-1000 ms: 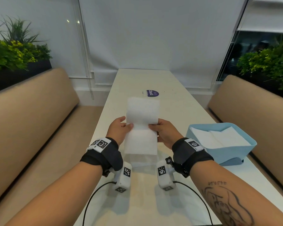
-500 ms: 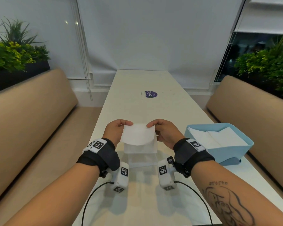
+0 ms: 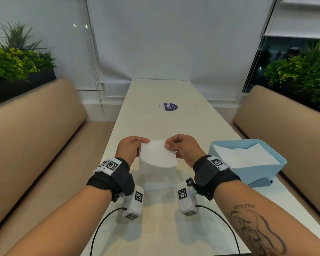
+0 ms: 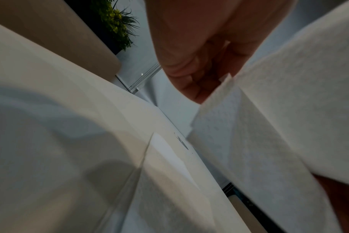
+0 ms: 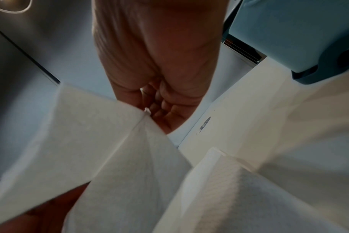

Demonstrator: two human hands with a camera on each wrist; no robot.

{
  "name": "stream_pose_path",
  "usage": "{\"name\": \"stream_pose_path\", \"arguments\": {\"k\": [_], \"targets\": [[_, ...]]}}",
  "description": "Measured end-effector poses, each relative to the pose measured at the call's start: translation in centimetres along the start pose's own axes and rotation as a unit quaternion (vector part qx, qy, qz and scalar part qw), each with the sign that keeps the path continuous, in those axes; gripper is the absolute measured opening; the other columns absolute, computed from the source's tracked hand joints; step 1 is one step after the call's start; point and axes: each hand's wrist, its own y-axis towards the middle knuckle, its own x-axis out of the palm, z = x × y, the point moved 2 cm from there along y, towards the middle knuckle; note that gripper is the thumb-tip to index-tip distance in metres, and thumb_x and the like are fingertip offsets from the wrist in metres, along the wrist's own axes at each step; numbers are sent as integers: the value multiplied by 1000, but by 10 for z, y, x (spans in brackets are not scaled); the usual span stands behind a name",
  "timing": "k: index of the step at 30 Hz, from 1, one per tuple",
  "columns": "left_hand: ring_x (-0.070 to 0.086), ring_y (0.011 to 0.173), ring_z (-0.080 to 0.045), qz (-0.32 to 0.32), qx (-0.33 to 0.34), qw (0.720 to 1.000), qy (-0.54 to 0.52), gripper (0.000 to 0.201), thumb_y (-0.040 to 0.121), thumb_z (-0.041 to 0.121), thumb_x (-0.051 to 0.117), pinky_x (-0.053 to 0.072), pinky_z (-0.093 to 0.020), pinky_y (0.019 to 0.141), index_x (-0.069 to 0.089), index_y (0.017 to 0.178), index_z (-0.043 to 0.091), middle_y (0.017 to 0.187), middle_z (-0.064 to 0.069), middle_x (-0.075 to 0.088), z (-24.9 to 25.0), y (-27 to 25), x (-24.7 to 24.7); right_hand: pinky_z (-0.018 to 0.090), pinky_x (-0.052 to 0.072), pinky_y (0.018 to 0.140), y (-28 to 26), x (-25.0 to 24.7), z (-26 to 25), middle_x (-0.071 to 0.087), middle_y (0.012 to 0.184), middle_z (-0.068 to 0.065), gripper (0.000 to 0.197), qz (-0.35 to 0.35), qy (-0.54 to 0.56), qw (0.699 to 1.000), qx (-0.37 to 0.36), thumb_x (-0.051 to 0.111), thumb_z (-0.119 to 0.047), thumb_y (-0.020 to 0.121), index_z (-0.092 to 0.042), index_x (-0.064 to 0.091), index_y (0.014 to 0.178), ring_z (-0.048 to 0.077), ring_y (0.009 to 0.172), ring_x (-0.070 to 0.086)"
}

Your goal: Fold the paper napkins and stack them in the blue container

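Observation:
A white paper napkin (image 3: pixel 156 156) hangs folded over in the air above the table. My left hand (image 3: pixel 132 147) pinches its left top edge and my right hand (image 3: pixel 181 146) pinches its right top edge. The wrist views show the napkin (image 4: pixel 269 126) (image 5: pixel 119 141) close up, with curled fingers (image 4: pixel 191 75) (image 5: pixel 161 107) at its corners. Below it on the table lies a stack of flat napkins (image 3: pixel 158 177). The blue container (image 3: pixel 255 170) stands to the right with folded napkins (image 3: pixel 248 156) inside.
The long white table (image 3: pixel 155 126) runs away from me, with a round purple sticker (image 3: pixel 170 106) further up. Tan bench seats (image 3: pixel 26 130) (image 3: pixel 288 126) flank it, and planters (image 3: pixel 17 63) stand behind them. Cables trail from the wrist cameras near the table's front edge.
The napkin was held stretched out long; its far half has come over towards me, so it now hangs doubled. Both hands stayed at its sides and rose slightly.

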Motion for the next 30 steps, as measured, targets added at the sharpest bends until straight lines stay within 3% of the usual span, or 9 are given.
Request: {"name": "stream_pose_path", "arguments": {"k": [3,6,10,12,17,20,23,26,30], "targets": [[55,65,-19,1,-17,999,-32,28,86,-5,43,47,-23,60,64,72,7,79,-8,62,2,0,-1,20,53,51,1,-1,-1,48,71,3,23,-1,16,1000,-12,64,11,80,-10,55,76,15,68,55],[56,69,-20,3,-26,999,-32,11,88,7,56,47,-27,60,57,78,12,87,-8,58,-1,5,-2,24,55,54,3,-2,1,43,71,4,28,-3,5,1000,-24,65,12,79,-12,52,76,20,70,51],[58,91,-24,-16,-31,998,48,17,84,16,68,51,-34,74,56,95,15,100,-6,58,-4,9,2,29,53,58,3,0,0,45,71,4,30,-7,-24,999,-40,64,14,78,-13,50,76,19,70,52],[58,91,-26,-37,-9,994,101,7,86,12,65,50,-36,79,63,92,10,98,-9,62,-3,6,4,30,51,58,3,2,0,45,70,4,30,-11,-54,997,-47,64,13,78,-13,49,78,19,68,51],[56,82,-19,-70,38,981,177,9,85,12,66,43,-25,69,64,77,11,81,-2,62,-2,1,7,20,44,59,2,6,-2,58,79,4,24,-19,-190,979,-74,72,-12,81,-10,61,102,14,71,55],[56,77,-16,-85,56,975,198,13,82,17,71,43,-23,66,63,72,13,78,0,61,2,-2,13,17,41,62,2,14,-6,58,72,-2,16,-35,-261,959,-108,71,-18,83,-5,68,91,7,66,52],[55,76,-13,-82,67,973,207,16,84,13,66,42,-18,64,61,70,16,76,4,60,6,-3,14,18,42,62,3,16,-11,59,72,-3,8,-41,-280,953,-109,67,-13,85,-10,65,78,6,65,52],[53,76,-8,-79,79,971,211,16,88,12,60,40,-13,65,62,73,14,76,8,59,9,-4,15,16,42,62,1,11,-16,60,73,-5,7,-45,-291,950,-108,66,-13,86,-11,66,79,4,66,52],[54,81,-12,-72,95,970,212,9,88,13,61,40,-14,67,66,82,8,77,6,59,15,-4,17,13,42,54,-1,-1,-19,59,71,-2,8,-43,-291,952,-91,66,-13,86,-6,67,81,6,62,51]]}}
